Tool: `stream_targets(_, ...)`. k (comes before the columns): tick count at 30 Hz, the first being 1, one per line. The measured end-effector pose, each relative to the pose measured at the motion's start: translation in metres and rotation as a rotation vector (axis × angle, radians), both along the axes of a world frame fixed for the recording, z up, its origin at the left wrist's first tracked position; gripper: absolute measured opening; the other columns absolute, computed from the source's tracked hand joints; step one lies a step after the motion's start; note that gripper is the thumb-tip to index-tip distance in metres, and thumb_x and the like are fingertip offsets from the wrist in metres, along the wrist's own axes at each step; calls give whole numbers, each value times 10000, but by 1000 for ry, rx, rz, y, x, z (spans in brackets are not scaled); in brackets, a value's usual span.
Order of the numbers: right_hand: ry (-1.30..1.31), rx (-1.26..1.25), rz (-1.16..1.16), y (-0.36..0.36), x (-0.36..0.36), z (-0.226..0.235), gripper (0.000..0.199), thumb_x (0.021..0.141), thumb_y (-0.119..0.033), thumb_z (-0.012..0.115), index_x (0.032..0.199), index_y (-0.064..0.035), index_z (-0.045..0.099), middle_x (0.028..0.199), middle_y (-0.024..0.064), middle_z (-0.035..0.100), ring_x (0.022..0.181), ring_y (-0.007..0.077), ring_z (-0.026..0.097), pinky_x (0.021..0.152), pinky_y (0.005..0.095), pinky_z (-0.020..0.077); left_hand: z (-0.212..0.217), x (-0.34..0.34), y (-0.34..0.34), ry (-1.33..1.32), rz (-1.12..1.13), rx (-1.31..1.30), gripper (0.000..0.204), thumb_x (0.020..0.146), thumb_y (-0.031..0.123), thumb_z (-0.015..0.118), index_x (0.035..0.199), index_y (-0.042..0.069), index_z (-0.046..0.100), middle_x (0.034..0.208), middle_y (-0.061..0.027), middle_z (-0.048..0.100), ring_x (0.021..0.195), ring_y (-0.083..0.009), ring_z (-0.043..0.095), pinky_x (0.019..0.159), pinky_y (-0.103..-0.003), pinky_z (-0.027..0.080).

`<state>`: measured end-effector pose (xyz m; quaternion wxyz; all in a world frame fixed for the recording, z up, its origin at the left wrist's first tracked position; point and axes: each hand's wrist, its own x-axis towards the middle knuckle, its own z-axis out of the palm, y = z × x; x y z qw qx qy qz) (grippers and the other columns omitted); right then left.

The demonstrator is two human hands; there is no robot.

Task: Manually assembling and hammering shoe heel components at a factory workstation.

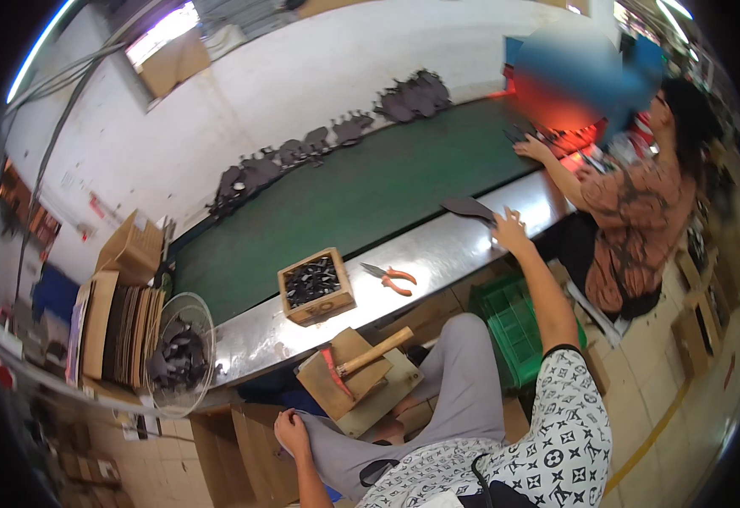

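My right hand (pixel 509 230) reaches over the metal edge of the bench, its fingers closed at the near end of a flat, dark, insole-shaped piece (pixel 467 207). The rest of that piece lies across the border of the metal strip and the green belt. My left hand (pixel 292 433) rests on my thigh, holding nothing, fingers laid along the grey trousers. In front of my knees, a hammer (pixel 336 371) with a red head and wooden handle lies on a board-topped stand (pixel 378 398). Orange-handled pliers (pixel 391 278) lie on the metal strip.
A wooden box (pixel 319 309) of small black pieces stands left of the pliers. Farther left are a clear round basket (pixel 209 339) of dark scraps and upright cardboard sheets (pixel 133 330). Dark cut pieces (pixel 416 95) line the wall. A co-worker (pixel 640 220) sits right, beyond a green crate (pixel 514 330).
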<state>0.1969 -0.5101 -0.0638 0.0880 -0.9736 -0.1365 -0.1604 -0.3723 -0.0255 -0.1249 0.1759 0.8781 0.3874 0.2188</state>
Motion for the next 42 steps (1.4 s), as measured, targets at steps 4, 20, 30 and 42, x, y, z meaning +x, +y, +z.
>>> stream_targets(4, 162, 149, 204, -22, 29, -25, 312, 768, -70, 626, 1069, 1, 585, 942, 260, 604, 975, 459, 573, 858, 517, 485, 20, -6, -21, -263, 67, -161, 219, 825, 46, 553, 985, 8, 698, 1019, -181, 687, 1051, -329, 618, 938, -387, 462)
stream_targets(20, 1628, 955, 1393, 227, -345, 226, 851, 838, -303, 783, 1481, -16, 306, 1180, 124, 613, 952, 219, 657, 817, 351, 524, 276, 67, -124, -603, -311, 437, 435, 875, 123, 645, 1276, 22, 510, 1157, -141, 669, 1194, -327, 603, 1105, -444, 315)
stream_targets(30, 438, 92, 944, 167, -274, 13, 639, 761, -480, 764, 1211, -85, 543, 742, 149, 667, 671, 375, 655, 584, 439, 492, 230, 49, -99, -841, -121, -801, 268, 1034, 276, 515, 1171, 46, 527, 859, -63, 660, 718, -90, 604, 646, -211, 476)
stream_targets(42, 944, 1292, 121, 46, -404, 47, 208, 864, -168, 744, 911, -16, 611, 606, -9, 538, 477, 65, 493, 429, 220, 353, 100, 155, -73, 153, -90, -130, 1084, 763, 468, 751, 1512, -49, 162, 1567, -292, 165, 1468, -455, 75, 1105, -682, 71)
